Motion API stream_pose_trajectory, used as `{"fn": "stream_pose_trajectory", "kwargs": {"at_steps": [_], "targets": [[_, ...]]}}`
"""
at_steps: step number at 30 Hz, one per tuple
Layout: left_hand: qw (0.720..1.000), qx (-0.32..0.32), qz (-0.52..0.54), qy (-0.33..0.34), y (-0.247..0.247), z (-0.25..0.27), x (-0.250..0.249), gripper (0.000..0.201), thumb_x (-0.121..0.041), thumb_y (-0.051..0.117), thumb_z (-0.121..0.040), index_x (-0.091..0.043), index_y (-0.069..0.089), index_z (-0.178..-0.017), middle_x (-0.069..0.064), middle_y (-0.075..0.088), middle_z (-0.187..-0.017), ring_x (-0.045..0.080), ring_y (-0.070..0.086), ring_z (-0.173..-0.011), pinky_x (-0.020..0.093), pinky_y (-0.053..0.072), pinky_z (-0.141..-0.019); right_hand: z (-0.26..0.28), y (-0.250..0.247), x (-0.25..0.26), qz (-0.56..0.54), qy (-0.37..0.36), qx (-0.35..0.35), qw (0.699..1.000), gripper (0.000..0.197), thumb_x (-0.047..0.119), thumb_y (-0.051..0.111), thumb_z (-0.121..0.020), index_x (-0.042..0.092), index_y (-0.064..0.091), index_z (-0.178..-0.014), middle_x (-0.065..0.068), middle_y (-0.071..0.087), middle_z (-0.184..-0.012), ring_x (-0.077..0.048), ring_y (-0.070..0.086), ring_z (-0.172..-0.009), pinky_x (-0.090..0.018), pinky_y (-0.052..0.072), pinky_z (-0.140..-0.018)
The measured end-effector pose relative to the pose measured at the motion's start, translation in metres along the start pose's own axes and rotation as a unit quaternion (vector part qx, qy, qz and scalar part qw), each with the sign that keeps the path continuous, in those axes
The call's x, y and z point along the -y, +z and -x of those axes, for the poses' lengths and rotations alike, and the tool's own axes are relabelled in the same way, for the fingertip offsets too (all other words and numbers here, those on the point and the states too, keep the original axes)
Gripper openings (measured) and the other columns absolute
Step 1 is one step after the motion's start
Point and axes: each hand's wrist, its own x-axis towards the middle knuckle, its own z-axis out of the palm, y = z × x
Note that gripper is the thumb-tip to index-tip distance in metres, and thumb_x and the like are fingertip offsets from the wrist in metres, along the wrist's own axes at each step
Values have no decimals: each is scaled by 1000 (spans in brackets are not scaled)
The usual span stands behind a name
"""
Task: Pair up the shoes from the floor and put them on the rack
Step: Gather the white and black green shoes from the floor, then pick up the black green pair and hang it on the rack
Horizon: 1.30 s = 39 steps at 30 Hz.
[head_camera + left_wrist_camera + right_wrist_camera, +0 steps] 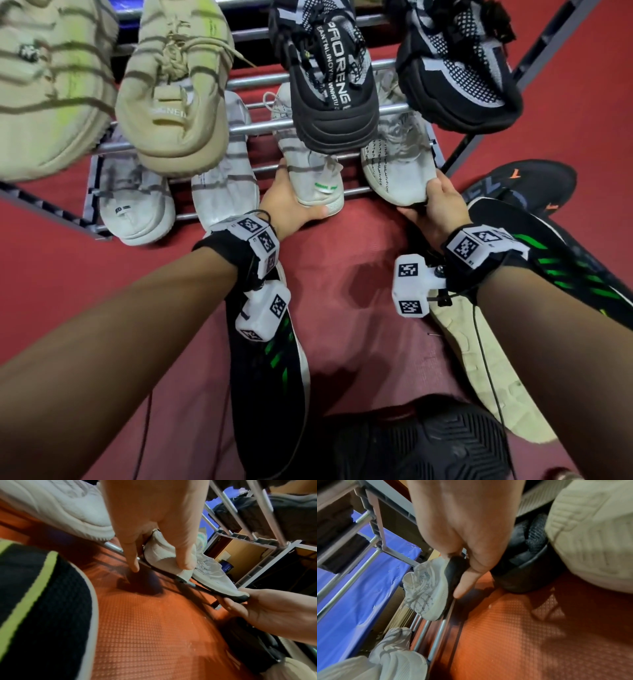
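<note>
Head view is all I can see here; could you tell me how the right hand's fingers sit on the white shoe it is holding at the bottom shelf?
Observer: In the right wrist view, the right hand grips the heel of the white shoe with printed text; the fingers lie along its dark sole.
Operator: Thank you. And the left hand, please?
Observer: In the left wrist view, the left hand pinches the heel of the white shoe with green tab, thumb on one side, fingers on the other.
Operator: Is that heel down on the rack?
Observer: Its heel sits at the front rail of the rack, above the red floor.
</note>
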Motion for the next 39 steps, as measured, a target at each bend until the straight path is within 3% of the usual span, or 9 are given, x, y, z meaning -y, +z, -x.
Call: {"fn": "stream_pose_trajectory", "kwargs": {"at_steps": [7,11,15,23,26,30,33,37,39], "targets": [[998,2,-66,-23,-10,9,-4,83,-20,79,-72,-5,30,-138,4,52,-133,18,51,-121,20,38,-95,12,-3,2,-83,71,20,994,28,0,40,-96,13,42,-120,-8,58,-104,-19,67,-65,-28,60,-58],[997,1,-68,-25,-19,29,-11,78,-21,73,-76,-4,29,-139,7,50,-137,21,52,-121,35,42,-104,19,-2,5,-86,36,23,995,45,-13,38,-93,4,42,-135,-12,54,-120,-22,64,-79,-28,60,-63],[991,20,-133,-22,-31,53,-16,57,-7,59,-86,-4,34,-136,1,48,-128,12,50,-110,11,35,-84,20,-4,9,-62,11,15,998,40,-7,40,-96,5,44,-134,-10,60,-107,-18,67,-74,-23,59,-59],[887,211,-400,89,-51,95,-8,42,-16,60,-85,-8,51,-125,14,50,-126,28,47,-119,29,34,-101,68,-8,-17,58,94,48,993,13,7,45,-96,19,50,-96,0,56,-73,-10,60,-50,-24,51,-54],[835,284,-456,117,-46,104,-16,43,-25,62,-86,-10,51,-125,12,50,-124,28,45,-118,30,33,-102,110,-18,-26,279,77,224,931,17,1,51,-93,16,58,-89,2,63,-68,-2,58,-42,-14,46,-42],[795,302,-506,142,-32,102,-16,49,-38,63,-84,-17,50,-126,6,44,-131,27,39,-122,38,37,-103,158,-47,-35,506,106,395,760,24,11,61,-90,9,57,-114,-2,62,-92,-8,57,-83,-5,42,-71],[784,251,-560,94,-27,102,4,67,-54,63,-78,-18,44,-131,4,32,-143,27,29,-131,45,33,-105,189,-69,-52,611,103,433,654,42,30,61,-90,13,54,-128,-3,59,-122,-14,53,-111,-13,34,-90],[798,229,-555,64,-26,110,28,77,-56,67,-73,-15,41,-134,6,27,-147,26,21,-137,50,28,-106,201,-91,-69,608,87,398,681,40,33,66,-86,18,59,-123,8,57,-113,-7,51,-107,-15,32,-92],[806,240,-536,77,-30,113,33,77,-50,69,-75,-13,39,-136,6,24,-150,27,18,-140,45,24,-110,200,-90,-70,632,79,413,651,43,32,68,-84,19,57,-123,11,55,-107,-6,51,-103,-18,34,-92]]}}
